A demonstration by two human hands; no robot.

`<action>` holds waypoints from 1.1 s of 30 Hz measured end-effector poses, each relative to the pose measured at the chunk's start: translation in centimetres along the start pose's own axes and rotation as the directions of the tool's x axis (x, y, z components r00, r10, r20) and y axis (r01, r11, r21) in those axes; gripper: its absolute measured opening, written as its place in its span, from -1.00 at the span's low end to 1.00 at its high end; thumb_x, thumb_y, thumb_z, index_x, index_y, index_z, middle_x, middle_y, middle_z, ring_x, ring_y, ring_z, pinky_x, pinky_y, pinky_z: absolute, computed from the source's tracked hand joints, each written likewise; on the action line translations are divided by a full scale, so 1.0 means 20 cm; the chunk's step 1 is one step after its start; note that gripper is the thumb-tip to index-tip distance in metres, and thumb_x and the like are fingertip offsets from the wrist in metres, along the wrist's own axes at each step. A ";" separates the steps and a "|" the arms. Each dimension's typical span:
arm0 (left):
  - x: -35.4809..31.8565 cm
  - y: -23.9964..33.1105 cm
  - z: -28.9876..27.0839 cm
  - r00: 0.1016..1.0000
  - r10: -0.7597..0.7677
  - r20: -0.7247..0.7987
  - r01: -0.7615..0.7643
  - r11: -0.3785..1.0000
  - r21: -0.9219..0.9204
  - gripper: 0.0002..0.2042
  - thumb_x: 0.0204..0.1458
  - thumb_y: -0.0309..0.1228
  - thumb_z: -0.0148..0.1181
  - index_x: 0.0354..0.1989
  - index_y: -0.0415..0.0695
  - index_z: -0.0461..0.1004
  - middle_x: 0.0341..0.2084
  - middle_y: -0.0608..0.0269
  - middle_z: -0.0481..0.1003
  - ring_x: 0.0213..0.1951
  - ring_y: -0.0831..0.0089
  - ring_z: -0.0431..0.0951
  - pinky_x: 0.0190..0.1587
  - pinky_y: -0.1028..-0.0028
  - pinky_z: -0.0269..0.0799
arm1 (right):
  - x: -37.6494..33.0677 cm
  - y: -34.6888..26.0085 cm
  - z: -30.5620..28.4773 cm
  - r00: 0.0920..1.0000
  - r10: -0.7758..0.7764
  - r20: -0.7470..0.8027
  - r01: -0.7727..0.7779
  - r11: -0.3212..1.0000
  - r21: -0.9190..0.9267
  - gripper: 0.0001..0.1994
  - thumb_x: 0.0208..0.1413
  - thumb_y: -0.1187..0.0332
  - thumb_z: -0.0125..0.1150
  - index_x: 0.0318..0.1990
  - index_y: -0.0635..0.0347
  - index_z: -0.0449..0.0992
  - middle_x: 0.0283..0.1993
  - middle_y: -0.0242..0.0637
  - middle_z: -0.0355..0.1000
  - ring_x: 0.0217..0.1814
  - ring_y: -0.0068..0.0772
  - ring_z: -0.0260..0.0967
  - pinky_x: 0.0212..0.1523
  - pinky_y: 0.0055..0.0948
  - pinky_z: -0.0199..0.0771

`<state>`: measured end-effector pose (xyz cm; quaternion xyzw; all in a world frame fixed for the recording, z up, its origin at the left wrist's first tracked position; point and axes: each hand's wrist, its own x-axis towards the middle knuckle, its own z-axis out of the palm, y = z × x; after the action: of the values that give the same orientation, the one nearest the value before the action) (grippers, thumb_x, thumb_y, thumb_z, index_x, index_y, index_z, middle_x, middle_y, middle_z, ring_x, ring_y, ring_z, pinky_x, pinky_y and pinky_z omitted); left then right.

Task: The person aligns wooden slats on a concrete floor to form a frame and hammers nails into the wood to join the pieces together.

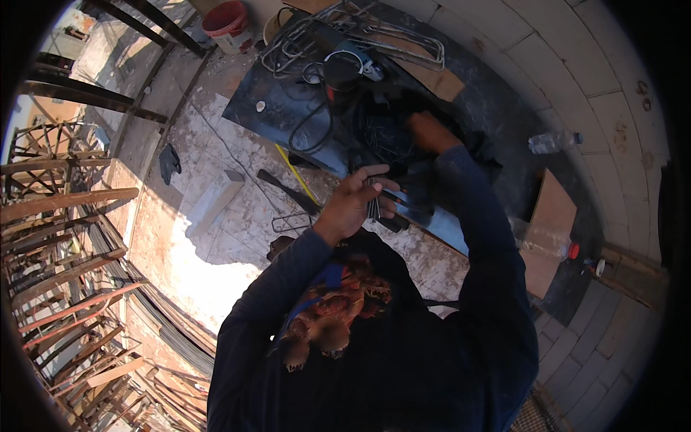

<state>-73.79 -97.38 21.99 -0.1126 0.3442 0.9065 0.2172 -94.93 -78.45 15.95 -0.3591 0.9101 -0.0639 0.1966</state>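
My left hand [351,203] is closed around a small bundle of short thin metal wires [373,207], held upright over the edge of a dark metal sheet [259,101]. My right hand [430,132] reaches further away into a dark heap of tangled wire [385,137] lying on that sheet, fingers curled in it; whether it grips any wire is hidden. Both arms are in dark long sleeves. A power tool with a black cable [345,66] lies just beyond the heap.
Bent steel rod loops [374,32] lie at the far end of the sheet beside a red bucket [227,21]. A grey block [216,198] and black glove [169,162] lie left. Plastic bottles [553,141] and a brown board [554,209] are right. Wooden scaffolding [65,216] stands left.
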 end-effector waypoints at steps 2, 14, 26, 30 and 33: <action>0.00 0.01 0.00 0.999 -0.010 -0.045 0.011 1.000 0.025 -0.61 0.21 -0.50 -0.01 0.20 -0.31 0.19 -0.12 -0.04 0.47 -0.35 0.34 0.58 -0.29 0.42 0.54 | 0.10 0.08 0.08 0.999 0.033 0.031 -0.033 0.999 -0.022 -0.74 -0.20 0.56 0.20 -0.25 0.29 0.59 -0.19 0.03 0.52 -0.15 0.09 0.49 -0.08 -0.11 0.50; -0.02 0.04 -0.09 0.999 0.040 -0.028 -0.036 0.991 0.130 -0.68 0.20 -0.53 -0.01 0.13 -0.21 0.31 -0.14 0.06 0.51 -0.30 0.43 0.56 -0.28 0.45 0.47 | 0.17 0.15 0.24 0.991 -0.134 -0.019 0.125 0.960 -0.250 -0.73 -0.01 0.43 0.15 -0.13 0.25 0.58 -0.09 0.06 0.49 -0.05 0.09 0.46 0.05 -0.09 0.41; 0.24 0.03 0.05 0.938 0.219 0.269 -0.196 -0.306 0.932 -0.45 -0.14 -0.66 0.09 0.15 -0.26 0.28 -0.15 -0.04 0.48 -0.28 0.11 0.62 -0.28 0.27 0.55 | 0.02 0.24 0.01 0.949 -0.149 0.279 0.115 0.984 0.135 -0.60 0.01 0.35 0.12 0.04 0.25 0.46 -0.01 0.11 0.42 0.04 0.11 0.39 0.09 -0.09 0.35; 0.28 -0.03 -0.02 0.981 0.039 0.190 -0.157 -0.417 0.895 -0.36 -0.14 -0.44 0.25 0.19 -0.35 0.24 -0.26 -0.06 0.51 -0.33 0.09 0.63 -0.33 0.25 0.54 | 0.12 0.21 0.14 0.912 0.100 0.397 -0.087 0.995 -0.051 -0.57 0.14 0.16 0.03 0.13 0.10 0.43 0.10 0.06 0.40 0.13 0.04 0.36 0.14 -0.11 0.33; 0.28 -0.05 0.01 0.978 0.019 0.207 -0.178 -0.442 0.879 -0.33 -0.11 -0.40 0.23 0.23 -0.35 0.20 -0.31 -0.06 0.53 -0.36 0.08 0.63 -0.34 0.23 0.54 | 0.13 0.39 0.41 0.937 0.248 0.245 -0.215 0.965 -0.151 -0.49 0.22 -0.01 -0.10 0.14 0.17 0.41 0.17 0.09 0.35 0.19 0.06 0.32 0.21 -0.10 0.26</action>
<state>-78.30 -94.68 19.56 0.1988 0.9465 0.2120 0.1405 -98.16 -74.27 5.62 -0.2659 0.9142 0.0633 0.2992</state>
